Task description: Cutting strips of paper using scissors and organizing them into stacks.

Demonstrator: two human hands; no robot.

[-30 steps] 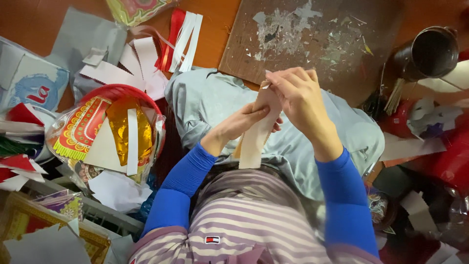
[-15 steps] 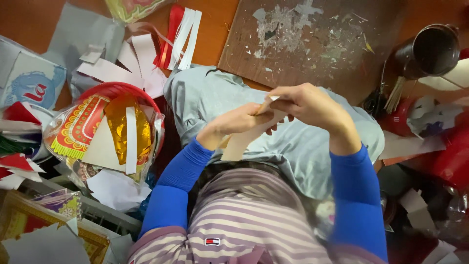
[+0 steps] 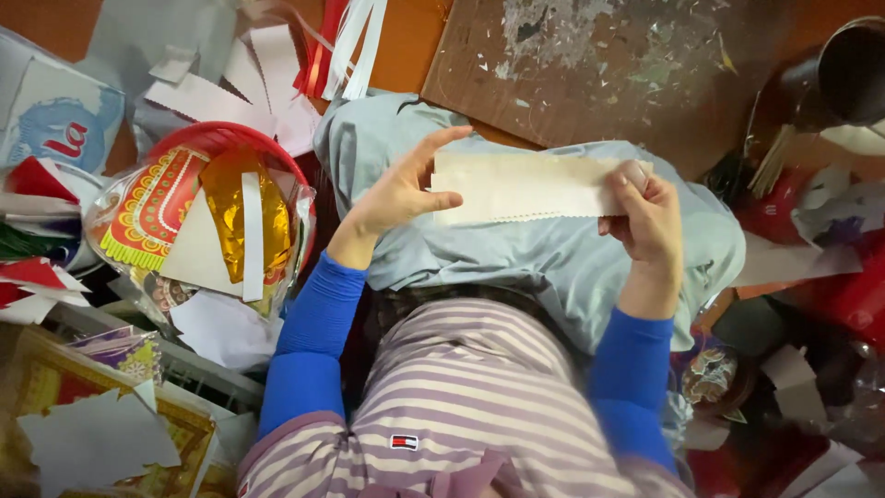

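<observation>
1. Stretching flat between both hands, a long cream paper strip with one zigzag edge [image 3: 521, 187] is held out sideways above the lap.
2. The strip's left end is pinched by the left hand [image 3: 398, 196], with the thumb under it and the fingers spread open above.
3. The strip's right end is gripped by the right hand [image 3: 648, 217], which is closed around it.
4. Half a second ago the strip was bunched up and tilted between hands that were close together; now the hands have been moved well apart and the strip is pulled straight.
5. A pale blue-grey cloth [image 3: 553, 263] is spread over the lap under the strip.
6. A round red bowl filled with shiny gold and patterned paper [image 3: 217, 217] is seen just beside the left arm.
7. A brown board speckled with scraps [image 3: 608, 65] lies past the cloth, on the far side from the person.
8. White and red paper strips [image 3: 346, 41] are seen near the top edge, well apart from the hands.
9. A dark round cup [image 3: 853, 74] is seen at the far right.
</observation>
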